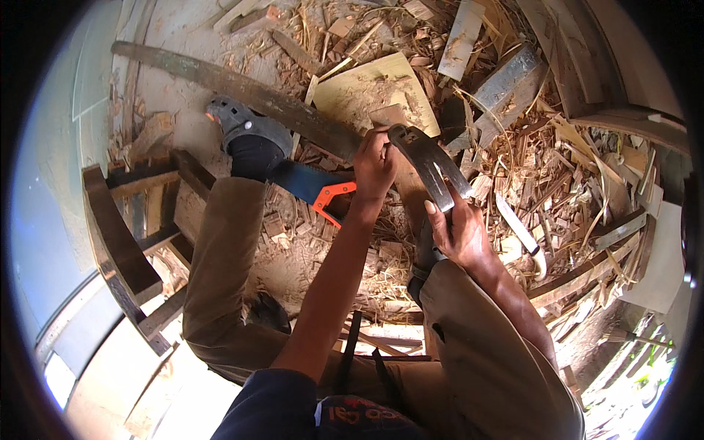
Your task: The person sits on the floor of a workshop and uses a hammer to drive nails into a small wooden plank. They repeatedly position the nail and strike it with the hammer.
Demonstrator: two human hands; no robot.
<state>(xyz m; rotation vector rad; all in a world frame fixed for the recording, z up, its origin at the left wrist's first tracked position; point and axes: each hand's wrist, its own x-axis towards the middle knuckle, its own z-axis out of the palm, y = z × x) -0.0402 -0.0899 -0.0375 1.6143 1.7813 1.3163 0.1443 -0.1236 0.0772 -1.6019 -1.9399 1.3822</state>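
A curved dark piece, with a small slot near its top and a split, shiny lower end, is held up in front of me. Closed fingers of my left hand grip it beside its upper end. My right hand holds the lower end, thumb on the near side and the other fingers partly hidden behind. I cannot make out what kind of thing it is. Left of my left wrist lies a handsaw with a blue blade and orange handle. To the right of my right hand is a knife with a pale handle.
A long dark plank runs across the far left, near my shoe. A yellowish board lies beyond my hands. Wood chips cover the floor. At left stands a dark wooden frame; boards lean at far right.
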